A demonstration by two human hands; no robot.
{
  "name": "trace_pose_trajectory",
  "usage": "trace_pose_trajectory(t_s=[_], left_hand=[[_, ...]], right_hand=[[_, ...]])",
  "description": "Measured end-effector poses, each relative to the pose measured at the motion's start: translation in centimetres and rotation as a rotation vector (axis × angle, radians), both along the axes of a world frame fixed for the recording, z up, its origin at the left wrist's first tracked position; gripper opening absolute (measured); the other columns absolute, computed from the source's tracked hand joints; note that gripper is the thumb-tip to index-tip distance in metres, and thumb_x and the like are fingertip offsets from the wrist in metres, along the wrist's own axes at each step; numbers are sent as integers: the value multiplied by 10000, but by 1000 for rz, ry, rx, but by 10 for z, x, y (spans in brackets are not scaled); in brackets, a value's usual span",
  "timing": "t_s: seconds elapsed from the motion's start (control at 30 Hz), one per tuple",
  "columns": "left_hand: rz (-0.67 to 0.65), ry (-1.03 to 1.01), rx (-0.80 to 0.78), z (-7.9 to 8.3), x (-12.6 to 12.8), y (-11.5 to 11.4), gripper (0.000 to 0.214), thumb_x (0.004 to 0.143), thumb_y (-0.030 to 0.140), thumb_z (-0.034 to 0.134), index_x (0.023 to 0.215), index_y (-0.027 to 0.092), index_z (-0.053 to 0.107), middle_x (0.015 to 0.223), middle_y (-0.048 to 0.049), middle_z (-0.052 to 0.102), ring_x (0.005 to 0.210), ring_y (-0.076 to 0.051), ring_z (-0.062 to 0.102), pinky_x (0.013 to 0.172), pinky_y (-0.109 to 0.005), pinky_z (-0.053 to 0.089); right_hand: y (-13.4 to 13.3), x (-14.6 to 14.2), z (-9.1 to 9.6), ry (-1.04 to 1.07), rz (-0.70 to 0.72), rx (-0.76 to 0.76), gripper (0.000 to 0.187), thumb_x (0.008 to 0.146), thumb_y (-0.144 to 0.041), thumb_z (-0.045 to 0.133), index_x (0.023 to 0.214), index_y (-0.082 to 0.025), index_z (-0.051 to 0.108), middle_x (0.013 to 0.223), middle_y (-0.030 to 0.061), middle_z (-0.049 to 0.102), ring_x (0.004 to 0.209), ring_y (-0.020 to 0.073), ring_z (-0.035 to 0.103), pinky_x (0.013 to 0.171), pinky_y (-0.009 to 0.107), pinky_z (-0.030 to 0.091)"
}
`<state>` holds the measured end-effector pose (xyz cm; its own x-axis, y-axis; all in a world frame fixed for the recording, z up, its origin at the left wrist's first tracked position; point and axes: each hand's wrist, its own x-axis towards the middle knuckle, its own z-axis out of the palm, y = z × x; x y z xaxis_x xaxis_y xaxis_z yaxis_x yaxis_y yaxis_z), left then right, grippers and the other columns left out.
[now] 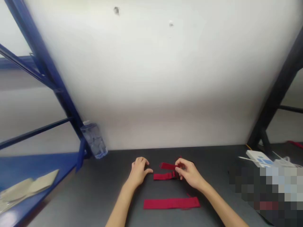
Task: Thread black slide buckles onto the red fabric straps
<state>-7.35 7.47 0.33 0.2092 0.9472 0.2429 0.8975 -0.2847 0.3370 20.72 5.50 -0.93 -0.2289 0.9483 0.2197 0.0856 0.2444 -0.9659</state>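
Observation:
My right hand pinches the end of a short red strap between thumb and fingers, a little above the dark tabletop. Just below it lies a second red strap piece, with a dark buckle at its right end, close under my right fingers. My left hand rests on the table left of these straps, its fingers curved and the thumb apart from them. Something small and dark shows by its fingertips; I cannot make out what it is. Nearer to me, a longer flat red strap lies crosswise between my forearms.
A clear plastic bottle stands at the back left against a blue metal frame. Beige pieces lie on a blue surface at the left. On the right are a white and blue box and a blurred-out patch. A white wall closes off the back.

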Motion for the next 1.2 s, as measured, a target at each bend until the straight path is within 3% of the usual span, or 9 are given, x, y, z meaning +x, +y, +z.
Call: trace_pose_trajectory(t_s=[0.3,0.63,0.97,1.2], left_hand=[[-35,-7,-9,6,2,-3,85,863,232,588,930,221,639,1060,-67,625,1088,-249,516,897,-359,374],[-139,-50,-18,9,17,-10,97,803,160,589,863,216,639,920,-40,649,934,-228,571,864,-338,389],[-108,-54,-48,9,25,-10,171,748,126,590,893,209,555,924,-22,606,919,-212,541,854,-333,369],[-169,-332,-26,9,25,-8,178,730,73,595,855,195,629,806,-17,646,764,-175,593,724,-271,433]], right_hand=[[0,0,3,-10,-14,10,129,811,-318,618,833,-198,574,671,-36,542,464,93,503,436,219,448],[-1,-2,4,-23,-5,2,133,818,-320,604,841,-197,561,651,-38,551,466,99,519,444,221,455],[-2,-3,2,-28,25,-4,111,835,-299,577,846,-195,541,591,-36,568,488,113,545,463,216,451],[2,-4,-3,-44,19,-33,158,851,-357,556,864,-203,525,542,-43,579,399,107,514,373,191,385]])
